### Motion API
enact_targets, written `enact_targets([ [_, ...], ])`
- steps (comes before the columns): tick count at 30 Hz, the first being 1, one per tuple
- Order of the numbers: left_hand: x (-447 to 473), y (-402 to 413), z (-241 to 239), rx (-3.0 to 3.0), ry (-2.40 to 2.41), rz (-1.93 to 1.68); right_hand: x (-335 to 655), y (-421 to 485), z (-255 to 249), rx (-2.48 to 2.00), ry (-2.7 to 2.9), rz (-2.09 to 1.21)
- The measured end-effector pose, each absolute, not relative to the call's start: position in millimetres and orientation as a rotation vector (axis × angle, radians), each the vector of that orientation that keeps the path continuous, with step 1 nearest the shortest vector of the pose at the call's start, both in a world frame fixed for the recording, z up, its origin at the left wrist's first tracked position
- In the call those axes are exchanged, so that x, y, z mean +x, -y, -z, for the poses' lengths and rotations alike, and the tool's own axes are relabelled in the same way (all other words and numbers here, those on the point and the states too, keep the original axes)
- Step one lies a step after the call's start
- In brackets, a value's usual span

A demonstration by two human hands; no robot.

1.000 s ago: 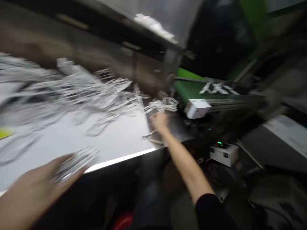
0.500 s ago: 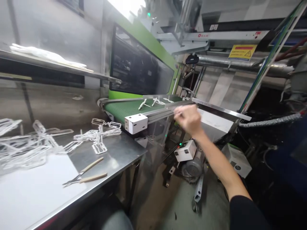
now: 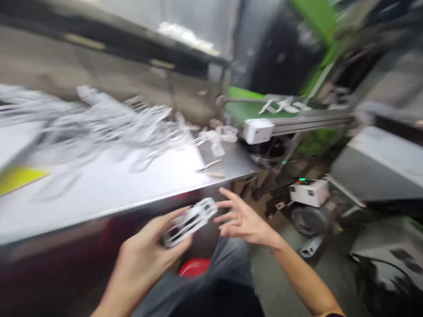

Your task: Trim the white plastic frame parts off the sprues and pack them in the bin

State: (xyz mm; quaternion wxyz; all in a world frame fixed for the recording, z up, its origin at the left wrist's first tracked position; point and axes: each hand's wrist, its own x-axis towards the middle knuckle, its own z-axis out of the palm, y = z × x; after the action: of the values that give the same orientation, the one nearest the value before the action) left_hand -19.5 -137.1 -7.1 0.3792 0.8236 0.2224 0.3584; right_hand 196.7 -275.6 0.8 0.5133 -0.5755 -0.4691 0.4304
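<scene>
The picture is smeared by head motion. My left hand (image 3: 145,257) is closed round a stack of white plastic frame parts (image 3: 190,221), held in front of the steel table's front edge (image 3: 132,204). My right hand (image 3: 243,220) is open just to the right of that stack, fingers spread and pointing at it, holding nothing. A large heap of the same white plastic parts (image 3: 99,123) lies across the table top. More white parts (image 3: 284,105) ride on the green conveyor belt (image 3: 244,110) at the table's right end.
Scissors with pale handles (image 3: 208,166) lie near the table's right corner. A yellow sheet (image 3: 18,178) lies at the left. A shelf (image 3: 148,48) runs above the table. A white box with a green light (image 3: 309,191) and a motor sit on the floor. A red object (image 3: 194,266) shows by my knee.
My head has swung back left and down from the conveyor to the table. My right hand has come back from the belt to the stack in my left hand, which was out of view half a second ago.
</scene>
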Motion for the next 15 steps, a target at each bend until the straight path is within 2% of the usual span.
enact_targets([
  [2, -30, 154, 20, 2.104, -0.639, -0.831, 184, 266, 15, -1.265, 1.033, -1.238],
  [4, -31, 165, 29, 2.077, -0.661, -0.799, 179, 259, 26, -1.287, 1.041, -1.282],
  [8, -34, 176, 39, 1.958, -0.772, -0.828, 171, 254, 42, -1.380, 1.049, -1.234],
  [15, -45, 177, 64, 1.085, -0.893, -0.774, 171, 246, 54, -1.532, 0.975, -1.102],
])
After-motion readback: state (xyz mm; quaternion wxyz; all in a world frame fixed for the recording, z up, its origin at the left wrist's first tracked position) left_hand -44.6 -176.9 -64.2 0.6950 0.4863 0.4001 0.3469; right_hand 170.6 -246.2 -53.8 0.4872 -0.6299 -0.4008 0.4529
